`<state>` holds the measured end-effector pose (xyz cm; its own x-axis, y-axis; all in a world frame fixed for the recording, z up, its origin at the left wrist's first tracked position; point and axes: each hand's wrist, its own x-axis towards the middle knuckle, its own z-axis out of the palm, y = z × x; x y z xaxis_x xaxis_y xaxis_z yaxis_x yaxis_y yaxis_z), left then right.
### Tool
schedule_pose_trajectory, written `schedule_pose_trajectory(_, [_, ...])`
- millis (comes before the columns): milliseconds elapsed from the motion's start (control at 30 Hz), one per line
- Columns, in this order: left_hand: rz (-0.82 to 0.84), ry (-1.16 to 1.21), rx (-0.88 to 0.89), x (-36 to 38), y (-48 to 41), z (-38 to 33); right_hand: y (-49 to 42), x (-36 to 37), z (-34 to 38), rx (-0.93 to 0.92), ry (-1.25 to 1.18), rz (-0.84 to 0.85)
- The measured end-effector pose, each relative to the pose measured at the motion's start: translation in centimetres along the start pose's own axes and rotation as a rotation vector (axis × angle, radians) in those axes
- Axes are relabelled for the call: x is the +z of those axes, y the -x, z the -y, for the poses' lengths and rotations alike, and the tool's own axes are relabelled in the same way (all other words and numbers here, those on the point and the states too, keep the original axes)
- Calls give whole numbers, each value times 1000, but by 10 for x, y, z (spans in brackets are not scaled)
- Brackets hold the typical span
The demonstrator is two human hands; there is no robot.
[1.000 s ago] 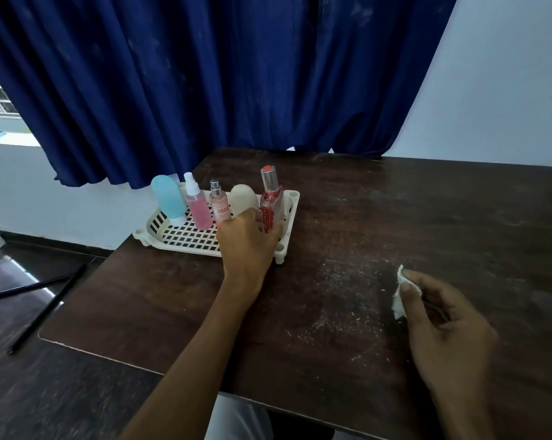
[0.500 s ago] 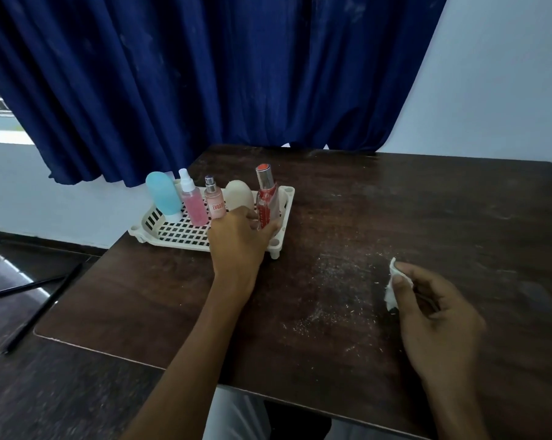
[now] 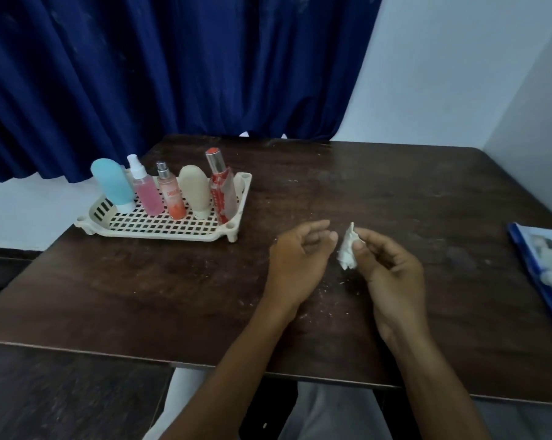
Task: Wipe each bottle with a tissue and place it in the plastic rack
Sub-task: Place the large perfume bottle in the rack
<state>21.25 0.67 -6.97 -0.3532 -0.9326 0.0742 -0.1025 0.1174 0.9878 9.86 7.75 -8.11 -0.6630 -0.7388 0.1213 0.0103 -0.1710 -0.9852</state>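
Five bottles (image 3: 170, 192) upright in rack (image 3: 160, 234), far left of counter (image 3: 379, 185). Crumpled tissue (image 3: 347, 253) pinched in right grip (image 3: 392, 268). Just beside it, left grip (image 3: 300, 258) empty, fingers loosely curled.

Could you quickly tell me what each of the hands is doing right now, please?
Left hand: open, fingers loosely curled, holding nothing.
Right hand: pinching the crumpled tissue.

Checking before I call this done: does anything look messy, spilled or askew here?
Small white flecks litter the dark table near the left hand, perhaps shreds of the crumpled tissue the right hand pinches. All five bottles stand in the rack; none has tipped over.
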Motion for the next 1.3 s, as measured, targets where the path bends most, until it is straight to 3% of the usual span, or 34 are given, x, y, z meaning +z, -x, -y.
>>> schedule_pose_trajectory(200, [124, 177, -61, 34, -12, -11, -21, -18, 8, -2, 43, -44])
schedule_pose_trajectory(500, [44, 145, 16, 79, -64, -15, -67, -43, 18, 10, 197, -89])
schedule_pose_trajectory(833, [110, 137, -202, 156, -75, -77, -103, -96, 72, 205, 348, -379])
schedule_pose_trajectory(1067, [188, 8, -219, 237, -56, -105, -103, -166, 101, 285, 564, -568])
schedule_pose_trajectory(1300, [419, -183, -245, 275, -28, -85, -82, -215, 86, 393, 757, -565])
